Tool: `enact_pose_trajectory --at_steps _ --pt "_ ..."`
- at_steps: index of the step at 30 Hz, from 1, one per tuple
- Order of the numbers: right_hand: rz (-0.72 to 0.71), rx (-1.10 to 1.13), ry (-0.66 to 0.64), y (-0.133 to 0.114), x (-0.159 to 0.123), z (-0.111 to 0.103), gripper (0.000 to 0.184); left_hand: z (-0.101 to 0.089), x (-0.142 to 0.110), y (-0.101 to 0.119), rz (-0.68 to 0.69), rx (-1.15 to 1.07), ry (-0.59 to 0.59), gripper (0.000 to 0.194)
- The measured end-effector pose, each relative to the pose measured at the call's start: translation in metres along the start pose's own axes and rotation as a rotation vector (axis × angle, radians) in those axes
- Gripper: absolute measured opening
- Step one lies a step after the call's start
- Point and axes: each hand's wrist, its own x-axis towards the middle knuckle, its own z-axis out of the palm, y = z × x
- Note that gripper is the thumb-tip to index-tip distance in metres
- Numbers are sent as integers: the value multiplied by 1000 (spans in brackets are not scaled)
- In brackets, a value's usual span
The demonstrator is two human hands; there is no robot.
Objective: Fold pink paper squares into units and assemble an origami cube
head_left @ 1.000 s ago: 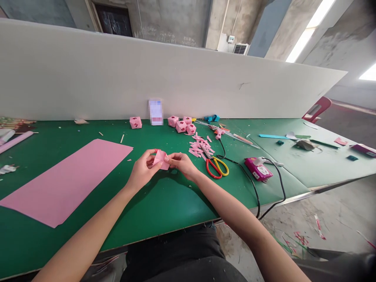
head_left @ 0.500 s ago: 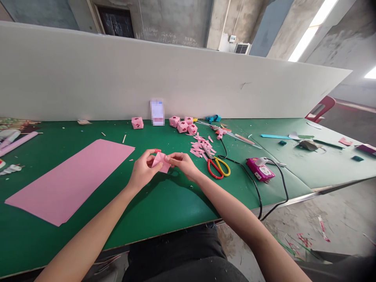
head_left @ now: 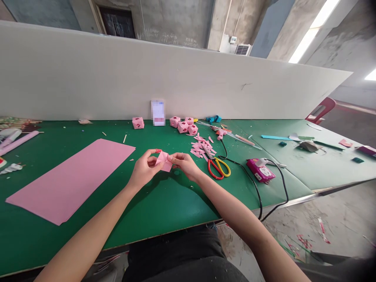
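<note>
Above the green table (head_left: 164, 207), in the head view, a small pink paper (head_left: 165, 162) is held up between two hands, right in front of the person. The left hand (head_left: 144, 168) pinches its left side, thumb and finger nearly together with the paper between them. The right hand (head_left: 185, 165) pinches its right side near the top, with the thumb tip on the paper and hardly any gap. How the fingers behind the paper sit, I cannot tell.

Some things could go wrong, I think. If the thumbs press or pull too hard, the paper could rip or get a fold in the wrong spot, because it looks thin. If one pinch gets loose, the fold could pop open. The right arm could bump the scissors (head_left: 214, 159), since they lie near it, and push them into the pink scraps (head_left: 201, 145).

The paper leans a bit. Its low edge faces the person and one corner points down and to the right. Its top goes up and away, toward the pink paper balls (head_left: 182, 127) at the back. It looks about as wide as it is tall, so I cannot tell which way is the long way.
</note>
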Motion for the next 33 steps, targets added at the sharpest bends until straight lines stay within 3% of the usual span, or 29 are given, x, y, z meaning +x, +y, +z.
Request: enact_pose_trajectory --at_steps 8,23,29,33 --pt "-17 -10 45 3 2 -1 47 2 -1 4 -8 -27 36 44" --pt "-152 -125 64 10 1 9 49 1 1 -2 -42 -95 2 54" --pt "-80 -229 3 2 -1 4 58 0 3 -2 -98 -116 55 54" --pt "-123 -424 -48 1 -2 0 58 -1 4 0 -152 -184 80 58"
